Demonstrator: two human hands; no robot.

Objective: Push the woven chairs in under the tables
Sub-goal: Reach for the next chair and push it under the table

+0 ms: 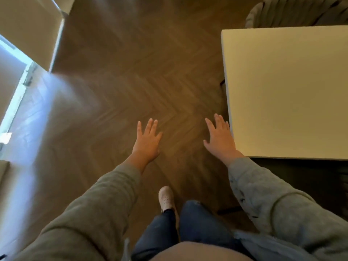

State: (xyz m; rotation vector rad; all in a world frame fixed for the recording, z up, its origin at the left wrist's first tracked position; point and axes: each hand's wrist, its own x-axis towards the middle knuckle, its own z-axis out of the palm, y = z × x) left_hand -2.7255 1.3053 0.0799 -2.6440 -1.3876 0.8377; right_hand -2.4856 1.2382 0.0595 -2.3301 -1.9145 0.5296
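Both the left hand and right hand hover with fingers spread wide, holding nothing, beside the pale square table at right.

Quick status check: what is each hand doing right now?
Left hand: open and spread, holding nothing, over the floor.
Right hand: open and spread, holding nothing, beside the table edge; contact cannot be told.
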